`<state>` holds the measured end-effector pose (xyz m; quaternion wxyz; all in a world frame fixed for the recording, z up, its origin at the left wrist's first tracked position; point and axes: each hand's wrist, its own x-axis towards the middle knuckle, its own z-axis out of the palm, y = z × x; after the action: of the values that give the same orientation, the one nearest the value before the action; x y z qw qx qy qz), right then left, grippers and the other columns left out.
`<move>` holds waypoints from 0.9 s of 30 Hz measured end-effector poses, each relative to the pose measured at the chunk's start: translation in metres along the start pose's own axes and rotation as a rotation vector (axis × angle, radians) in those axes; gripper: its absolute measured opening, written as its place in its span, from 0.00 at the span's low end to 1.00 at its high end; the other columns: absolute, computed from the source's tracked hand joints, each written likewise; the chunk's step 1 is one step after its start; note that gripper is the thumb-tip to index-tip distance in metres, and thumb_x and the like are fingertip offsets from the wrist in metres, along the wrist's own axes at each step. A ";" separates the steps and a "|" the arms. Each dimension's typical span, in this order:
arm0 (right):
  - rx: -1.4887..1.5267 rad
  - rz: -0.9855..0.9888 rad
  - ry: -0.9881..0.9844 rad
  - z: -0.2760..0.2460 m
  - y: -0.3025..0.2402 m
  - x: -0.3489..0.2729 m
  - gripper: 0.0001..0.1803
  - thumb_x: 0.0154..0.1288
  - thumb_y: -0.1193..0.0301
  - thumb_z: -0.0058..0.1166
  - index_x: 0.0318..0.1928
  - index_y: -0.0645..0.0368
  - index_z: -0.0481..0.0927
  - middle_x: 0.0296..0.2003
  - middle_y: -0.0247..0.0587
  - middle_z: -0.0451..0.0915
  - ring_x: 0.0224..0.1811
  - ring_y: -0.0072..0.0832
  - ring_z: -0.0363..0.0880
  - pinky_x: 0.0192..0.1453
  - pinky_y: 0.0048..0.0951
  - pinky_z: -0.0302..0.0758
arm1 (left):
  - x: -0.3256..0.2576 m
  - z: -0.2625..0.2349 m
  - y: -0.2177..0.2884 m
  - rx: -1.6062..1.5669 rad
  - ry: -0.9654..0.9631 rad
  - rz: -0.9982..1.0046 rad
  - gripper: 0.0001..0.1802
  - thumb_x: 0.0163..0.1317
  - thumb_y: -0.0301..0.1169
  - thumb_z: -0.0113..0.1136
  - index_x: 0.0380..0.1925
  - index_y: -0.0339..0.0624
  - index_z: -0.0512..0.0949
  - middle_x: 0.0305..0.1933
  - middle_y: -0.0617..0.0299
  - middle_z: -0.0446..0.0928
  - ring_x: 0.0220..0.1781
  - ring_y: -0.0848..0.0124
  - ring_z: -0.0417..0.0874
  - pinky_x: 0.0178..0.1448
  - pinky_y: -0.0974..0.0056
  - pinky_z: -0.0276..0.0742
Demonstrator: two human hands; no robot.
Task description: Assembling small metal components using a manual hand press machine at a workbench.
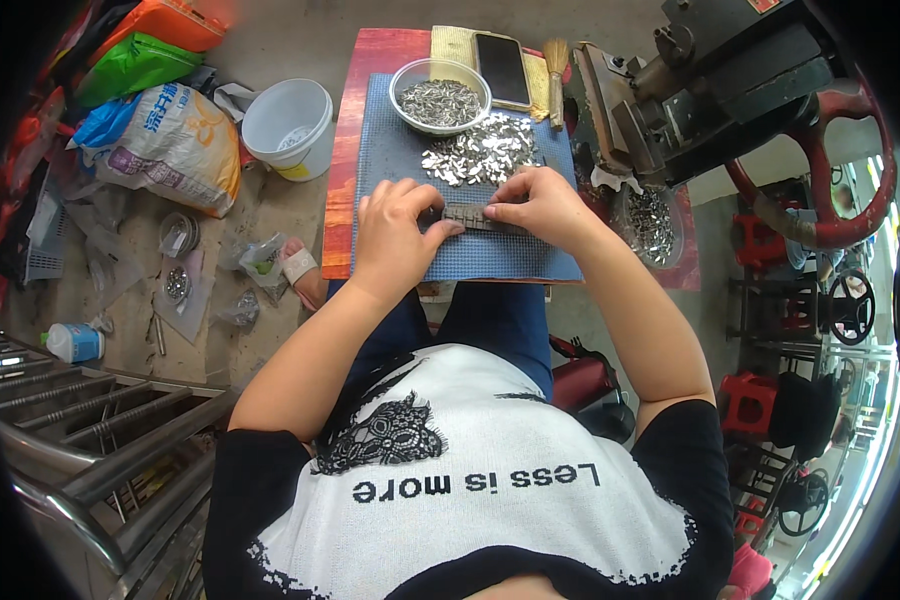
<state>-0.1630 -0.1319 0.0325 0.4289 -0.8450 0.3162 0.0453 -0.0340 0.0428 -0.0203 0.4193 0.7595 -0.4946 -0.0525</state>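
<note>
A small dark metal block with a row of slots [465, 215] lies across the blue ribbed mat [375, 150], near its front edge. My left hand [398, 225] is closed around the block's left end, thumb along the near side. At the other end my right hand [542, 205] has thumb and forefinger pinched together against the block; any small piece between them is too small to make out. Just beyond the hands lies a loose heap of shiny flat metal pieces [485, 150]. Behind it, a clear plastic bowl [394, 92] holds many thin metal pieces.
A phone [502, 70] rests on a yellow cloth [452, 42], beside a straw brush [556, 75]. On the right stands a machine press with a red handwheel [740, 190], a tub of metal parts [650, 225] below it. A white bucket [288, 125] and full sacks [175, 145] are left.
</note>
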 end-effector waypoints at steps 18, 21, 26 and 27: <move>-0.076 0.084 -0.091 -0.018 -0.006 0.001 0.10 0.54 0.73 0.69 0.37 0.64 0.89 0.31 0.41 0.87 0.34 0.25 0.82 0.45 0.28 0.77 | -0.001 -0.001 0.001 0.004 -0.007 0.006 0.13 0.50 0.39 0.75 0.29 0.45 0.81 0.33 0.65 0.77 0.42 0.62 0.75 0.48 0.57 0.64; -0.076 0.078 -0.107 -0.022 -0.002 0.002 0.10 0.54 0.72 0.69 0.37 0.63 0.89 0.31 0.41 0.87 0.34 0.25 0.82 0.46 0.29 0.77 | 0.000 -0.001 0.001 0.004 -0.005 0.012 0.14 0.50 0.39 0.75 0.29 0.45 0.81 0.33 0.65 0.77 0.41 0.62 0.75 0.48 0.57 0.64; -0.177 0.042 -0.105 -0.026 -0.002 -0.001 0.10 0.54 0.72 0.69 0.38 0.63 0.89 0.30 0.42 0.86 0.34 0.25 0.82 0.45 0.29 0.77 | 0.000 0.001 -0.001 0.008 -0.002 0.026 0.13 0.50 0.39 0.74 0.29 0.46 0.81 0.33 0.65 0.77 0.42 0.61 0.75 0.48 0.57 0.64; -0.210 0.014 -0.102 -0.026 -0.002 -0.001 0.11 0.55 0.71 0.68 0.38 0.63 0.89 0.29 0.42 0.86 0.34 0.25 0.82 0.45 0.30 0.78 | 0.001 0.000 0.000 0.014 -0.003 0.022 0.13 0.50 0.39 0.74 0.29 0.46 0.81 0.33 0.65 0.77 0.42 0.61 0.75 0.48 0.56 0.64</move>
<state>-0.1677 -0.1501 0.0507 0.3534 -0.8796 0.2934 0.1239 -0.0336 0.0424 -0.0200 0.4137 0.7568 -0.5040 -0.0456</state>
